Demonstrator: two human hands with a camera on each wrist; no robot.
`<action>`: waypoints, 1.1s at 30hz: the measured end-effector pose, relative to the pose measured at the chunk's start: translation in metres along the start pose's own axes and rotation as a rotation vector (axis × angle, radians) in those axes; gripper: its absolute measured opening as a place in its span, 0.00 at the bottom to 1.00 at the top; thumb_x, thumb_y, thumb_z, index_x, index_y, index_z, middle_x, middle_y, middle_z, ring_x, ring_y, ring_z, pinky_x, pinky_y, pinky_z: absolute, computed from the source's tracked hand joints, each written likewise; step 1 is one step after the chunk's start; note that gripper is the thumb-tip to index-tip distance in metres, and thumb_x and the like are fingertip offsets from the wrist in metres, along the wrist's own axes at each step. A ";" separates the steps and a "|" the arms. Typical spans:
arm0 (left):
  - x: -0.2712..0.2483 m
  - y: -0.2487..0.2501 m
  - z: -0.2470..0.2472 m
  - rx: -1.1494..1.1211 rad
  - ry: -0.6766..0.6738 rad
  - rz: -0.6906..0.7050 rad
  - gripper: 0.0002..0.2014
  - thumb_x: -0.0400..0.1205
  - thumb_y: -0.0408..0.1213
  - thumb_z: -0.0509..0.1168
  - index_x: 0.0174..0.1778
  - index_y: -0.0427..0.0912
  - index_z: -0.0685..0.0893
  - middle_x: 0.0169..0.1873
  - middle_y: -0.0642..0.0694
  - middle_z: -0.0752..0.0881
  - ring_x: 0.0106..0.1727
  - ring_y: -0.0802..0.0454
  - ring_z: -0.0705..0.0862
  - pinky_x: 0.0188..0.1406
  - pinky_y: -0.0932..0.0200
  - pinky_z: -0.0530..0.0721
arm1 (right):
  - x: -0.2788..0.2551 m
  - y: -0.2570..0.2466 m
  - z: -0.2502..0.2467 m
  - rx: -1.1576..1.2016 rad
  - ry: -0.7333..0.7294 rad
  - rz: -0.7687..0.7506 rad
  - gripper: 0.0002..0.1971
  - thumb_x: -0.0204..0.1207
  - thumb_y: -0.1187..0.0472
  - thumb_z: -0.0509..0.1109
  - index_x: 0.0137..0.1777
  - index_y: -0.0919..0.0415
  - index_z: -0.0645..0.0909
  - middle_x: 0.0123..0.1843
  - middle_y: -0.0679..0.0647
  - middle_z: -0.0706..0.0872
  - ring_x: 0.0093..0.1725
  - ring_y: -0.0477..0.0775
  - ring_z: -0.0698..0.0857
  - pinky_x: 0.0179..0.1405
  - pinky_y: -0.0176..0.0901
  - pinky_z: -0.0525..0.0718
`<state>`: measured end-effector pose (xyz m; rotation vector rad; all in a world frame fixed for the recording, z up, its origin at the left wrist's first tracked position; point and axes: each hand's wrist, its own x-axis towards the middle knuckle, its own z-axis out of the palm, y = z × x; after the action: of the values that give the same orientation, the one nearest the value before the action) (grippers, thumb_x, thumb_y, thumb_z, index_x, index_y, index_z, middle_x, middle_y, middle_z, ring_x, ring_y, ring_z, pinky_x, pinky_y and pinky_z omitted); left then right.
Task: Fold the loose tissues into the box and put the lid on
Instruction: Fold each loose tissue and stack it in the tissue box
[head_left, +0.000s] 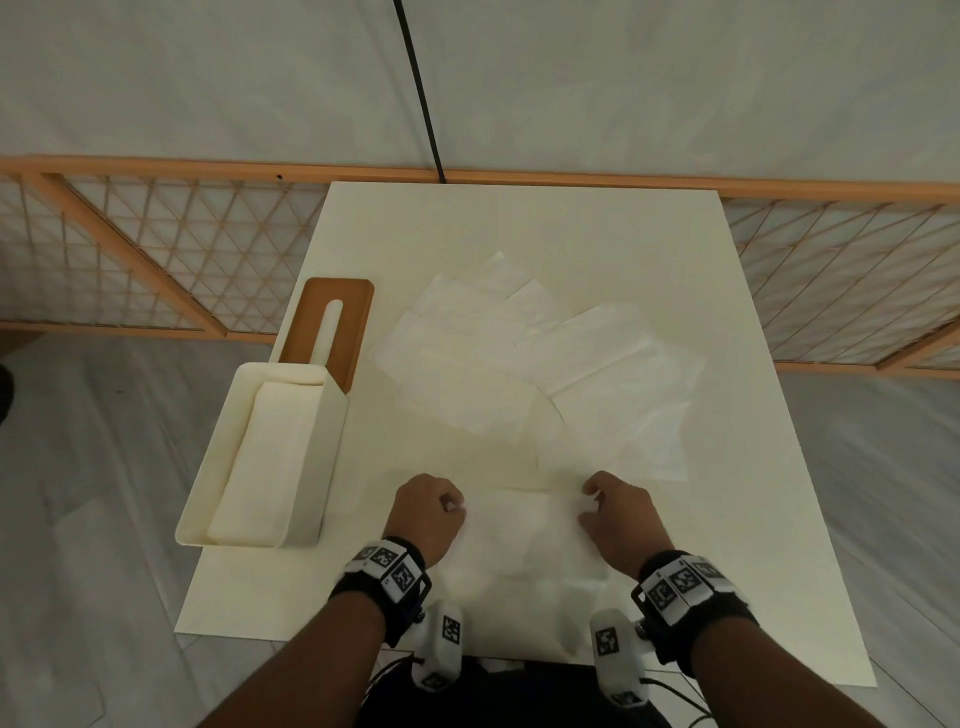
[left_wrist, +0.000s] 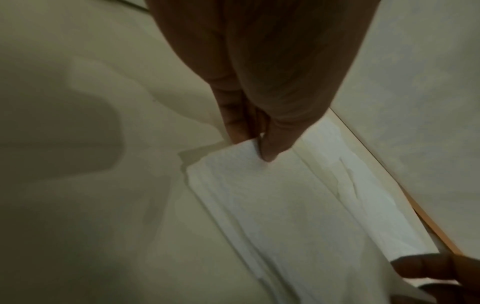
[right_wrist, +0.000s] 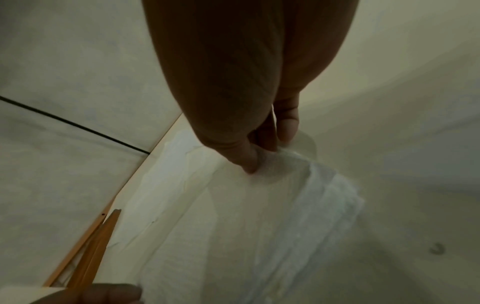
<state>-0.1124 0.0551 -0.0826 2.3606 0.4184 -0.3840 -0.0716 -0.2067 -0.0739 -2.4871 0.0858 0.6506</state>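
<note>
1. The left hand (head_left: 426, 514) sits near the front edge of the cream table (head_left: 753, 519), thumb and forefinger pinching the left end of a white tissue (head_left: 519, 525). In the left wrist view the fingertips (left_wrist: 269, 152) close on the tissue's corner (left_wrist: 272, 195), which lifts slightly off the surface there.

2. The right hand (head_left: 618, 514) pinches the same tissue at its right end. The right wrist view shows thumb and fingers (right_wrist: 249, 158) nipped tight on the sheet's edge (right_wrist: 285, 216), with several layered edges fanned out beside the grip.

3. The tissue stretches between the two hands, running left to right, and its near part spreads toward the person over the table front.

4. More loose tissues (head_left: 530, 353) lie flat and overlapping in the middle of the table, beyond the hands and apart from them; neither hand touches that pile.

5. The cream box (head_left: 260, 457) stands open at the table's left edge, just left of the left hand, with a pale stack inside it. Whether that stack is folded tissue cannot be told for certain.

6. The brown lid (head_left: 332, 332), with its long slot, lies flat behind the box, touching or just beside its far end.

7. A wooden lattice rail (head_left: 156, 249) runs behind the table.
</note>
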 end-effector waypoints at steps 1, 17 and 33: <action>0.003 0.002 -0.003 -0.012 0.008 -0.007 0.02 0.76 0.35 0.74 0.42 0.46 0.88 0.46 0.48 0.86 0.46 0.54 0.84 0.55 0.57 0.85 | 0.001 -0.002 -0.002 -0.025 0.011 -0.017 0.14 0.73 0.65 0.72 0.59 0.54 0.81 0.47 0.50 0.83 0.46 0.53 0.82 0.49 0.42 0.82; 0.109 0.047 -0.020 0.187 0.097 0.130 0.07 0.81 0.33 0.69 0.46 0.40 0.93 0.47 0.43 0.92 0.50 0.45 0.89 0.48 0.58 0.85 | -0.007 -0.014 -0.025 0.033 0.068 -0.176 0.07 0.74 0.60 0.77 0.48 0.50 0.83 0.44 0.43 0.81 0.41 0.36 0.77 0.39 0.20 0.70; 0.106 0.050 -0.050 -0.035 0.063 0.030 0.03 0.78 0.37 0.76 0.42 0.42 0.93 0.45 0.49 0.91 0.49 0.55 0.86 0.51 0.66 0.80 | 0.011 -0.035 -0.029 0.102 0.050 -0.217 0.08 0.74 0.61 0.76 0.50 0.49 0.83 0.48 0.44 0.84 0.40 0.34 0.78 0.41 0.21 0.69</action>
<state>0.0112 0.0740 -0.0583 2.3464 0.4155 -0.2870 -0.0426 -0.1921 -0.0409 -2.3719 -0.1281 0.4808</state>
